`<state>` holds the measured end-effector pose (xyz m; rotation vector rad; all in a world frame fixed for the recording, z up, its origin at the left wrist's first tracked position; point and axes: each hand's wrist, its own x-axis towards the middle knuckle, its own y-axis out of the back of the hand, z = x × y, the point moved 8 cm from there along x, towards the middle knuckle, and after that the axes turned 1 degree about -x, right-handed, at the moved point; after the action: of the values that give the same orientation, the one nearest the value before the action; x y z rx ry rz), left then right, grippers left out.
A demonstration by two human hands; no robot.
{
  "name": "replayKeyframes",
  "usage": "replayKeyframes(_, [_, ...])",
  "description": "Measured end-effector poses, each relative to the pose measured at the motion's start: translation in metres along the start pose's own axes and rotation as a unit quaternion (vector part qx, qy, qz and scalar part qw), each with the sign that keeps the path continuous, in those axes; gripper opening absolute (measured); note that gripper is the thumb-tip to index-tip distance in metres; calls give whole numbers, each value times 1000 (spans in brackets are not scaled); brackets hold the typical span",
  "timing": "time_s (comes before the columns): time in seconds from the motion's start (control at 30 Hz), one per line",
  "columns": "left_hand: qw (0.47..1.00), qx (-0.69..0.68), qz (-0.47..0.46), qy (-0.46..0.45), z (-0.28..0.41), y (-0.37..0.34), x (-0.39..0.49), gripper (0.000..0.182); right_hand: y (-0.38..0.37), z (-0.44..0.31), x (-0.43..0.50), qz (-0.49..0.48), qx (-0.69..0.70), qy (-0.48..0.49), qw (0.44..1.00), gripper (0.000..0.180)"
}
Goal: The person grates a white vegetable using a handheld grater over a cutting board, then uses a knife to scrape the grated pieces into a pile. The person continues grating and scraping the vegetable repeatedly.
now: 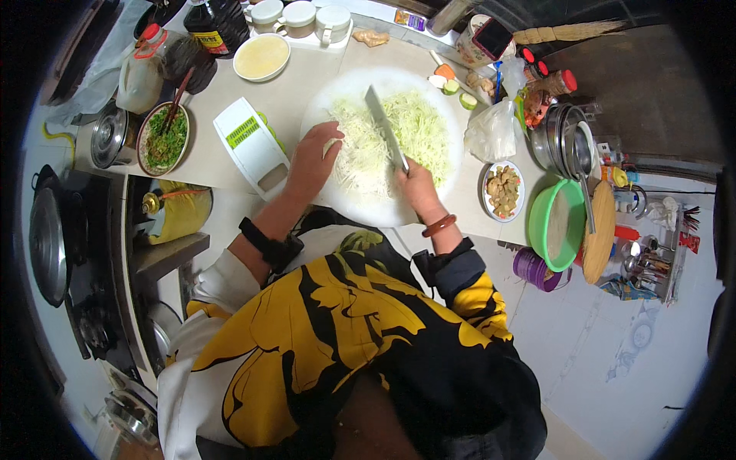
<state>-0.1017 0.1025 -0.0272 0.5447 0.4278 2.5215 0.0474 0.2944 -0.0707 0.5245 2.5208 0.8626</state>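
Note:
On a round white cutting board lies a wide heap of shredded pale green vegetable, whiter on its left part. My right hand is closed around the handle of a kitchen knife, whose blade stands over the middle of the shreds and points away from me. My left hand is at the board's left edge beside the whiter shreds, its fingers slightly bent and apart, with nothing seen in it. A white slicer with a green blade insert lies on the counter left of that hand.
Left stands a bowl of chopped greens with chopsticks; behind, a bowl of pale liquid, lidded jars and dark bottles. Right are vegetable ends, a plastic bag, a small dish of chopped food and a green basin.

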Motion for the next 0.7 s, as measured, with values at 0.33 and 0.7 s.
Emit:
replayKeyframes(0.33, [1000, 13, -4, -12, -7, 9, -9, 13, 2, 2, 7, 43, 0, 4, 999, 27])
replayKeyframes(0.7, [998, -47, -39, 8, -8, -3, -10, 11, 4, 30, 17, 96, 34, -42, 994, 21])
